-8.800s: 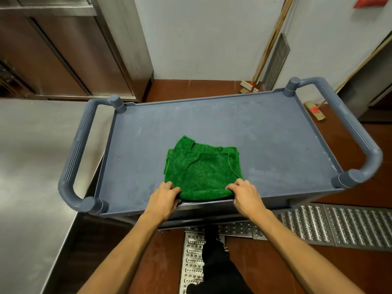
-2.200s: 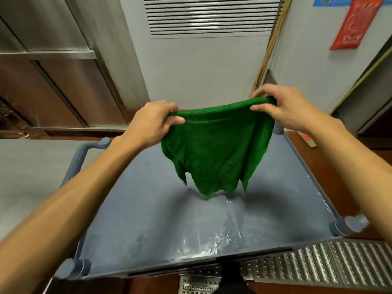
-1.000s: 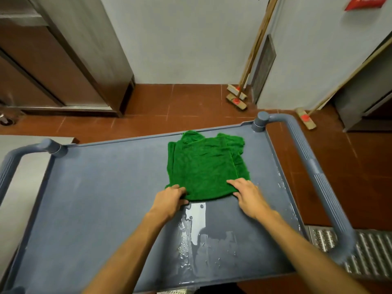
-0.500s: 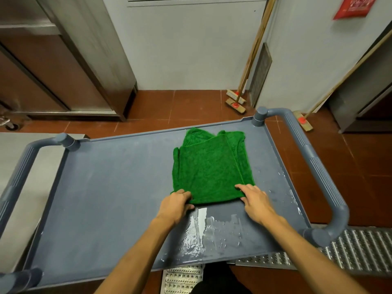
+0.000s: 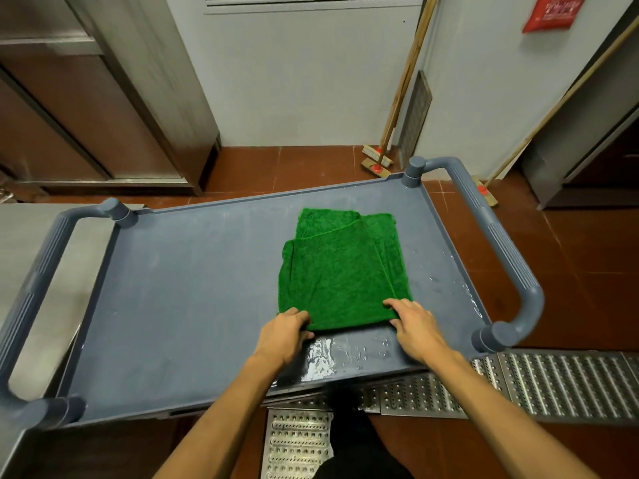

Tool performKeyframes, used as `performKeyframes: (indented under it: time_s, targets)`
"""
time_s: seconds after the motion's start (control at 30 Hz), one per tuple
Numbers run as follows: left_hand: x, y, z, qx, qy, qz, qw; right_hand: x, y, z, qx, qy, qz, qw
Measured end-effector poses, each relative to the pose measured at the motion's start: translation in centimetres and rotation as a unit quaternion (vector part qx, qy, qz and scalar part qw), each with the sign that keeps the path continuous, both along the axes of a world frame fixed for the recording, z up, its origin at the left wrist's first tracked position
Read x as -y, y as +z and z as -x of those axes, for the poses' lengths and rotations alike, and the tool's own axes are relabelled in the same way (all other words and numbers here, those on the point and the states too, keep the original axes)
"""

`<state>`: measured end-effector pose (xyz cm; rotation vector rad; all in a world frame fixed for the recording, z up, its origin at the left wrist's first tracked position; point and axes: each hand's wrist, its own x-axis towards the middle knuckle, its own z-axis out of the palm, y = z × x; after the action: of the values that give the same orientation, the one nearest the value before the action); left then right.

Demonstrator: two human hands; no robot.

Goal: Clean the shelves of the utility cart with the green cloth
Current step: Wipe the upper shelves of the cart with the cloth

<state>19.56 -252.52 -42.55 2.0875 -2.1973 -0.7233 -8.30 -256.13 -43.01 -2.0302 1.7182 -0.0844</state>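
Where the two bare forearms reach up from the bottom edge, a perforated metal floor grate (image 5: 539,385) with raised studs is seen running beneath them, over dark red floor tiles (image 5: 584,271). Just beyond, the near rim of the utility cart (image 5: 179,305) is met: a blue-grey moulded plastic top shelf, matte and faintly scuffed, rectangular with a low raised lip. A glossy patch of water (image 5: 332,354) is spread on the shelf between the wrists, and smaller droplets are scattered toward the right rim. The left hand (image 5: 285,335) is laid on the near left corner of the green cloth (image 5: 342,271), its fingers curled over the edge in a pinch; the right hand (image 5: 413,321) is pressed flatter on the near right corner, fingers extended onto the fabric. The cloth is folded into a rough rectangle of nubby microfibre, lying flat on the right half of the shelf, with stitched hems showing where layers overlap. Ribbed tubular handles are fitted at both ends of the cart, the right handle (image 5: 501,250) curving between round corner posts. A brushed stainless steel counter (image 5: 20,257) is placed to the left. Farther off, two wooden-handled brooms (image 5: 397,108) are leaned against the pale wall beside a steel cabinet (image 5: 114,98).
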Motion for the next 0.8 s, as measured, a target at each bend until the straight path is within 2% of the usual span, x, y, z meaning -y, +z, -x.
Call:
performKeyframes:
  time_s: [0.8]
  targets:
    - [-9.1, 3.0, -0.8, -0.012, 0.006, 0.024, 1.000, -9.4, 2.7, -0.1, 0.013, -0.001, -0.005, 1.000]
